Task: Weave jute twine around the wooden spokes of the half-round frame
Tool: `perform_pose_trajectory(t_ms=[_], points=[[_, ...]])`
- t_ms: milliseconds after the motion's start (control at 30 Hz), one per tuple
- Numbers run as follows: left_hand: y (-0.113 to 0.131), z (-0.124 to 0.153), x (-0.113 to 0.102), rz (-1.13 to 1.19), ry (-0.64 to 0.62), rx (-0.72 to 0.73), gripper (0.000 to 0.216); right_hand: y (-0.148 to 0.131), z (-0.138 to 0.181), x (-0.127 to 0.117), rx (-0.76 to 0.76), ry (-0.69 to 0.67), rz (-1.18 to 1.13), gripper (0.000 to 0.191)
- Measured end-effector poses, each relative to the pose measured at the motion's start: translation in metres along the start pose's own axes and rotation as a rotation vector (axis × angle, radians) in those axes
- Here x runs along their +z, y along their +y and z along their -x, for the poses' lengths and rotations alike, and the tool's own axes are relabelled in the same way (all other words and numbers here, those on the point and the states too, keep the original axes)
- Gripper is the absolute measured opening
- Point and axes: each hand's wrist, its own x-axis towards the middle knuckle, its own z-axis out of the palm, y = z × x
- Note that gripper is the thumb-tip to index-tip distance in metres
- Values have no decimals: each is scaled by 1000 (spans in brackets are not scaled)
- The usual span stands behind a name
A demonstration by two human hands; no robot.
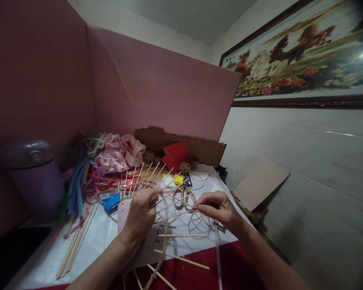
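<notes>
A round frame of thin wooden sticks (181, 235) joined by a ring of twine (167, 217) stands in front of me, the sticks pointing outward. My left hand (142, 209) is closed on the ring's upper part, thumb and forefinger pinching near one stick. Right of the frame, my right hand (218, 207) pinches a thin strand of twine (195, 208) between thumb and fingertips. Loose loops of twine (199, 223) hang or lie below that hand; which I cannot tell. Gold-handled scissors (184, 197) lie behind the frame, between my hands.
On the left are a purple bottle (36, 181), colourful pipe cleaners (77, 181) and loose sticks (78, 241). Pink fabric (119, 151), a red sheet (177, 155), a yellow block (178, 179) and a small pot (194, 162) sit behind. A clear rod (218, 257) lies at right.
</notes>
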Motion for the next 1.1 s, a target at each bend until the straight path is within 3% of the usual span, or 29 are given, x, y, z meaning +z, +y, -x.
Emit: perform_pose_trajectory(t_ms=[133, 200, 367, 500, 733, 1100], points=[[0, -2, -4, 53, 49, -5, 28, 28, -3, 4, 199, 7, -397, 15], [0, -3, -4, 60, 58, -3, 30, 38, -2, 12, 261, -45, -435, 12], [-1, -2, -3, 109, 92, -40, 35, 39, 6, 42, 193, -214, -183, 26], [-1, -1, -3, 169, 59, -14, 33, 37, 7, 56, 86, -215, -44, 28], [0, -2, -7, 135, 16, 6, 34, 36, 9, 49, 20, -194, 6, 37], [3, -4, -6, 176, -4, 28, 36, 28, 19, 48, -58, -150, 150, 26]])
